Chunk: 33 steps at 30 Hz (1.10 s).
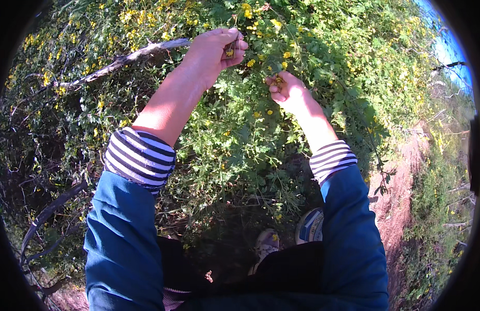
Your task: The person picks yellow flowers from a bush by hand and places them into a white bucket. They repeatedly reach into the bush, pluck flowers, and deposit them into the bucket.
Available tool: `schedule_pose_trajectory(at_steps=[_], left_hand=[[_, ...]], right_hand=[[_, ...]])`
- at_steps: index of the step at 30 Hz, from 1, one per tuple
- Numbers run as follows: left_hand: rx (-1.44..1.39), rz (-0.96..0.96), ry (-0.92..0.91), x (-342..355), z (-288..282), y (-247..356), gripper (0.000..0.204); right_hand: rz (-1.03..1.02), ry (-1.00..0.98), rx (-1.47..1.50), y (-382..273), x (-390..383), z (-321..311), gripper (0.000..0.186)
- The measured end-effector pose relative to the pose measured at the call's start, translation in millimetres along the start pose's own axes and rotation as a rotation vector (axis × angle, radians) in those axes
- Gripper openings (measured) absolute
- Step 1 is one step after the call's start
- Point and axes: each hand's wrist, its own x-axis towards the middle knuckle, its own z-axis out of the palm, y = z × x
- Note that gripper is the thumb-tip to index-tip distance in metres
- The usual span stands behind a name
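My left hand (215, 51) reaches out at the top middle, its fingers curled around a yellow flower (229, 53) and a thin dark stem. Lower and to the right, my right hand (291, 94) is closed, with small yellow flower heads (278, 82) showing between thumb and fingers. Both hands are over a leafy green bush (240, 129) dotted with yellow blooms. More yellow flowers (286, 55) grow just beyond my right hand. How many flowers each hand holds is hidden by the fingers.
A bare grey branch (123, 59) slants through the bush left of my left hand. Darker dead branches (48, 212) lie at the lower left. A reddish dirt path (398, 192) runs along the right. My shoes (310, 226) stand at the bush's near edge.
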Motion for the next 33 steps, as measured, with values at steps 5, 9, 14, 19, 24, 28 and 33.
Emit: schedule_pose_trajectory(at_steps=[5, 9, 14, 19, 24, 28, 33], left_hand=[[0.102, -0.064, 0.047, 1.9, 10.8, -13.4, 0.02], [0.471, -0.031, 0.01, 7.5, 39.3, -40.2, 0.038], [0.478, -0.198, 0.042, 23.4, 52.5, -69.4, 0.035], [0.112, -0.328, 0.328, 28.3, 25.7, -71.9, 0.026], [0.127, -0.514, 0.126, 28.4, 19.1, -90.4, 0.03], [-0.085, -0.441, -0.007, 37.4, 16.6, -99.7, 0.026], [0.024, -0.385, 0.009, 39.4, 16.6, -103.5, 0.024]], right_hand=[[-0.028, -0.089, -0.037, 1.8, -5.4, -5.4, 0.017], [-0.077, -0.125, -0.327, 14.7, -8.0, 14.2, 0.017], [-0.107, -0.103, -0.435, 28.7, -20.7, 39.9, 0.023], [-0.126, 0.019, -0.504, 31.8, -37.1, 30.7, 0.019], [-0.254, -0.111, -0.603, 38.7, -35.9, 31.0, 0.022], [-0.133, -0.075, -0.453, 40.2, -40.5, 36.3, 0.022], [-0.093, -0.175, -0.374, 34.8, -52.4, 37.7, 0.02]])
